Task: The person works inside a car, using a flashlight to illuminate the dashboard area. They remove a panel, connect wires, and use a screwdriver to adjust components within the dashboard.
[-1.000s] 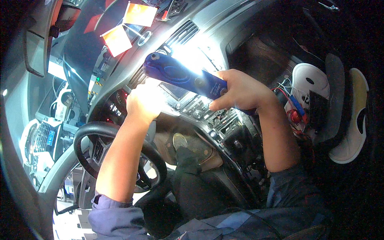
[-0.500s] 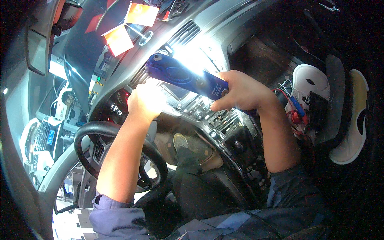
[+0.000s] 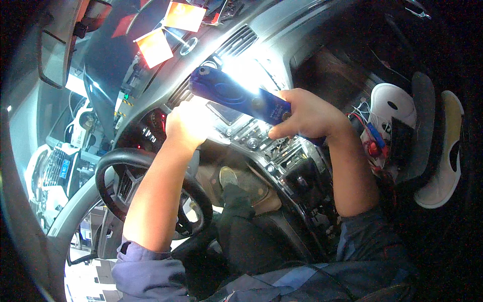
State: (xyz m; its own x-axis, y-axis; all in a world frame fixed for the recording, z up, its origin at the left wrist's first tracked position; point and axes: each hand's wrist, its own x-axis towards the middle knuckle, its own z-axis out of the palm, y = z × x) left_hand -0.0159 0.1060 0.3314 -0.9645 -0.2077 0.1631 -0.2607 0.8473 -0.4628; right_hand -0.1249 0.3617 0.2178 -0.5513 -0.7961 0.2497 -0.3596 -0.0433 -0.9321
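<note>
A blue handheld work light [image 3: 229, 95] is gripped at its lower end by my right hand [image 3: 312, 115], the thumb pressed along its near side. Its bright beam falls on the centre console [image 3: 253, 142] of a car, where the trim is off and the inner parts lie bare. Just below the lamp's far end, my left hand [image 3: 187, 122] is up against the dashboard beside the opened console. Glare washes out that hand's fingers, so what they touch or hold is hidden.
Below my left forearm is the steering wheel [image 3: 103, 173]. Two small flags [image 3: 184, 16] stand on the dashboard near an air vent [image 3: 238, 41]. To the right lie loose wires with a red part [image 3: 373, 149] and a white pad with a dark hole [image 3: 386, 100].
The whole view has shifted slightly. Both hands keep their places at the console, and the work light stays in my right hand.
</note>
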